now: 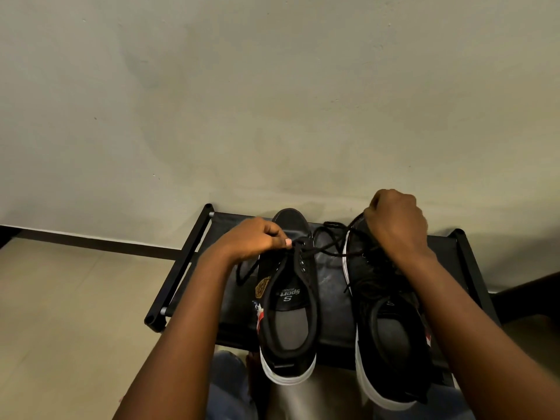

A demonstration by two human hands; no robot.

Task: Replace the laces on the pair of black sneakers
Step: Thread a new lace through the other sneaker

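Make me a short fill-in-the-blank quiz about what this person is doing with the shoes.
1. Both sneakers stand on a black ____.
2. The left hand pinches a black ____ at the left-side sneaker.
3. The right hand is curled over the ____ end of the other sneaker.
4. The sneakers' soles are ____.

Missing words: rack; lace; toe; white

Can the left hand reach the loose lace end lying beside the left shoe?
Probably yes. The left hand pinches the lace at the left shoe, and the loose end lies just under its wrist on the black rack, uncovered. It would need to release its grip first.
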